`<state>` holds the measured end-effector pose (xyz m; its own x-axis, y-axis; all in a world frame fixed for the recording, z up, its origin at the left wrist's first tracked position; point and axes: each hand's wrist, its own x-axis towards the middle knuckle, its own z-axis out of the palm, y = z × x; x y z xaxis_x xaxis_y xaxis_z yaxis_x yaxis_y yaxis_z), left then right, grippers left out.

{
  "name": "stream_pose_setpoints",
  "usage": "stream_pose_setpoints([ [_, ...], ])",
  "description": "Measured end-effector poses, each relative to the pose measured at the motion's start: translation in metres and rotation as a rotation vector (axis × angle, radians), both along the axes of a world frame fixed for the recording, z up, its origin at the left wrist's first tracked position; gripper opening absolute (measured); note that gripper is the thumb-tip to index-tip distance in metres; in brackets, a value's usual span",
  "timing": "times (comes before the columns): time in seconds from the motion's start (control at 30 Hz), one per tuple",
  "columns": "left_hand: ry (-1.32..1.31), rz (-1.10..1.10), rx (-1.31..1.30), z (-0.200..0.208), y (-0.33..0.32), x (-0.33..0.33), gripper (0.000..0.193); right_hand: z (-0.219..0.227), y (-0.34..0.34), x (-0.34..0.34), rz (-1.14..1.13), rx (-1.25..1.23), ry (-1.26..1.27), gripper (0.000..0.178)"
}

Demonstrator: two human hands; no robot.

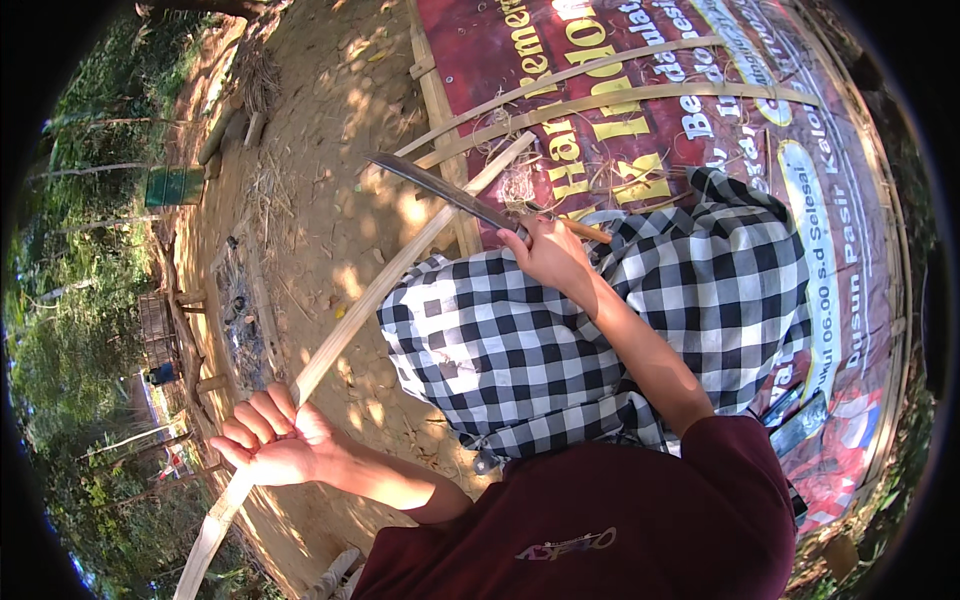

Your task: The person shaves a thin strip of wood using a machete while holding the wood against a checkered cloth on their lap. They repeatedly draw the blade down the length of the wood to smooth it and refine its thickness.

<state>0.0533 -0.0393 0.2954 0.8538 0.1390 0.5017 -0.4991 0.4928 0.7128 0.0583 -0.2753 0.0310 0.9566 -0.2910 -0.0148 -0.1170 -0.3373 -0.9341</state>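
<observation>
My left hand (285, 440) is closed around a long, pale bamboo strip (365, 305) at the lower left. The strip runs slantwise up to the right, past my knees, and its lower end leaves the view. My right hand (552, 255) grips a long knife (435, 185) near the base of its dark blade, and the end of its light wooden handle shows behind the hand. The blade points up and left and crosses the strip near its upper end. Whether the edge touches the strip, I cannot tell. A black-and-white checked cloth (480, 330) covers my lap.
Around me lies a red printed banner (470, 50) with a wooden edge. On it are two more bamboo strips (630, 97) and thin curled shavings (515, 185). Beside my right hip lies a phone-like object (800, 425). Bare earth (330, 200) stretches left toward a green bin (175, 187) and trees.
</observation>
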Motion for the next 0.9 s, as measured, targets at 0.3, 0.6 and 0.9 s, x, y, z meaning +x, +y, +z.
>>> stream_pose_setpoints([
  [0.3, -0.053, -0.048, 0.022, 0.002, -0.001, -0.002, 0.051, 0.082, 0.016, -0.028, 0.391, -0.019, -0.147, 0.046],
  [0.6, -0.05, 0.014, 0.023, 0.001, -0.003, -0.002, 0.051, 0.02, -0.015, -0.002, 0.006, -0.102, -0.05, 0.045],
  [0.9, -0.036, 0.096, 0.069, 0.008, -0.016, -0.009, 0.052, 0.053, 0.006, -0.017, 0.315, -0.097, -0.256, 0.046],
])
